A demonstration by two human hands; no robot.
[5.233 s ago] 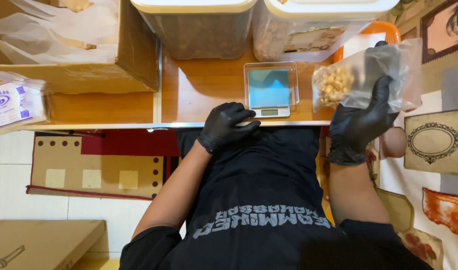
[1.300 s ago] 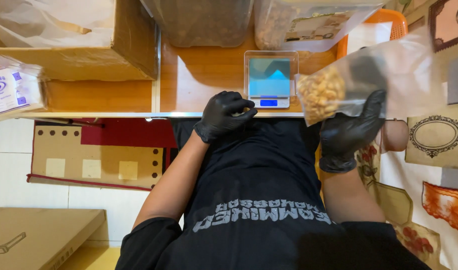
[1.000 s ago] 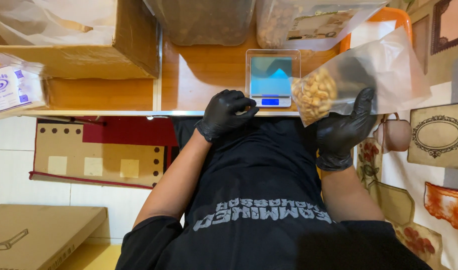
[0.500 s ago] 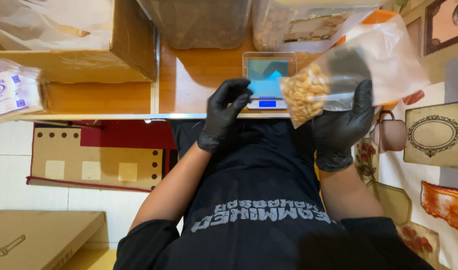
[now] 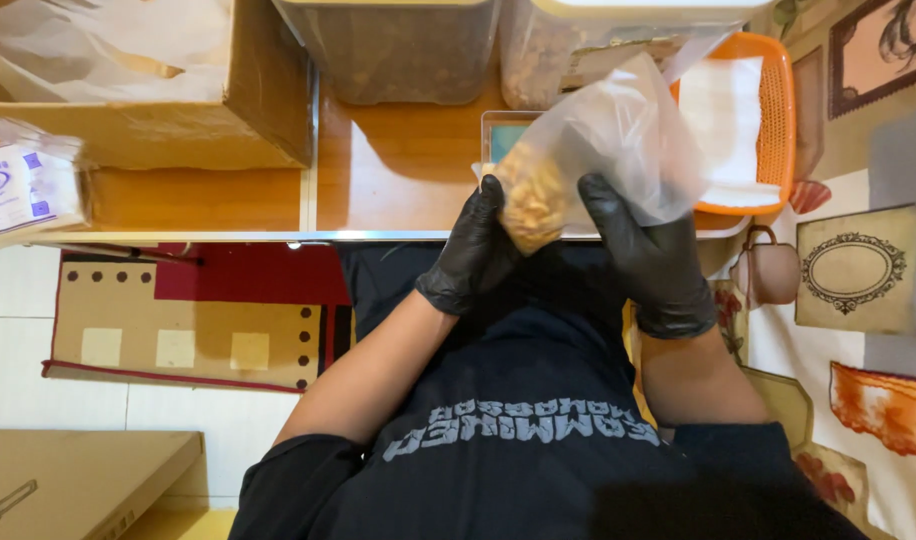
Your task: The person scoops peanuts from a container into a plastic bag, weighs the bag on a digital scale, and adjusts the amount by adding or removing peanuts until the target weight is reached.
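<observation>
Matt black rubbery gloves cover the left hand (image 5: 471, 250) and right hand (image 5: 650, 255). The bag (image 5: 618, 150) between them is thin clear plastic, crinkled and faintly glossy. The worktop (image 5: 398, 180) is smooth varnished wood with a soft sheen. The box (image 5: 178, 130) is matt brown cardboard; the basket (image 5: 773, 130) is orange meshed plastic.

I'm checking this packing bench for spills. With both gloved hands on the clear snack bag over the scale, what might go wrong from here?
1. The clear plastic bag of tan snack pieces is held above the wooden table's front edge; if its mouth is open, which I cannot tell, pieces may drop to the floor.
2. The left hand in a black glove and right hand in a black glove grip thin film, which might slip.
3. The bag hides the small digital scale, so it could get bumped.
</observation>
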